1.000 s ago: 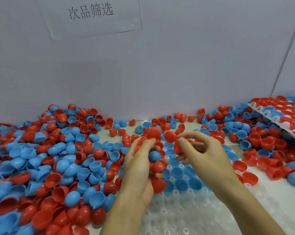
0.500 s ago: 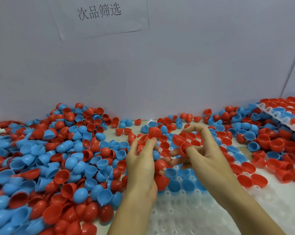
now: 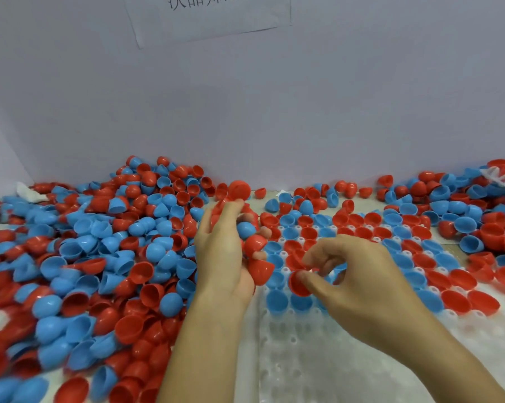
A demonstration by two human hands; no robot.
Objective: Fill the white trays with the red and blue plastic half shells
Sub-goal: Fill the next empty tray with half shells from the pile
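The right hand (image 3: 358,283) has dropped from the left hand (image 3: 225,257), which grips a clutch of shells, carrying a pinched red half shell (image 3: 297,285) down to the white tray (image 3: 303,359), so one more pocket is about to fill

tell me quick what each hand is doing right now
Left hand: closed, clutching a handful of red and blue half shells.
Right hand: closed, pinching one red half shell over the white tray.

Bare tray cells (image 3: 318,359) lie open nearby (loose shells (image 3: 94,271) crowd the left).
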